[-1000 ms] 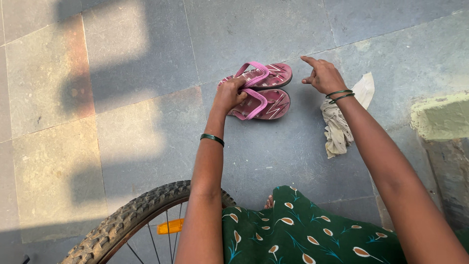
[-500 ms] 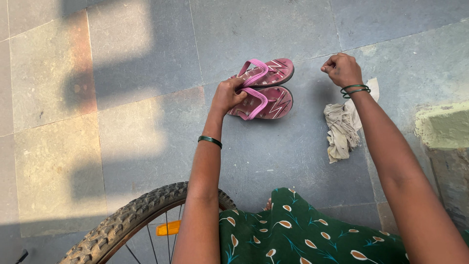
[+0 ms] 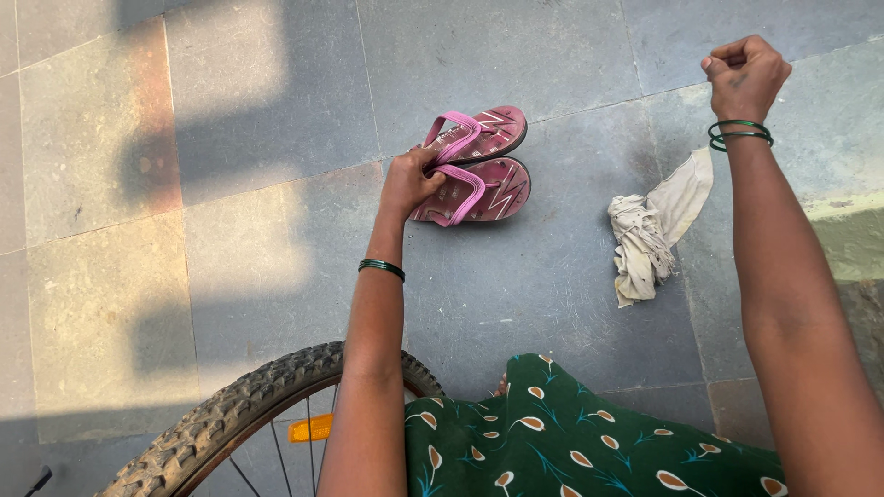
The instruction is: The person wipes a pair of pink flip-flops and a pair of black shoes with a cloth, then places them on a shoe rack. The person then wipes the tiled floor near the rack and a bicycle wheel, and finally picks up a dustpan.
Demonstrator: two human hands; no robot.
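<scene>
A pair of pink flip-flops [image 3: 483, 166] lies side by side on the grey stone floor. My left hand [image 3: 410, 179] grips them at their near ends, fingers curled over the toe part. My right hand [image 3: 744, 74] is raised off the floor at the upper right, closed in a loose fist with nothing in it. Green bangles sit on both wrists. A crumpled beige cloth [image 3: 649, 230] lies on the floor between the flip-flops and my right arm.
A bicycle wheel [image 3: 249, 419] with a knobby tyre and an orange reflector stands at the bottom left. My green patterned garment [image 3: 571, 433] covers the lower middle. A pale green raised ledge [image 3: 852, 230] runs along the right edge.
My right hand went from pointing at the floor beside the flip-flops to a closed fist, lifting up and to the right. My left hand stayed on the flip-flops, which shifted slightly left.
</scene>
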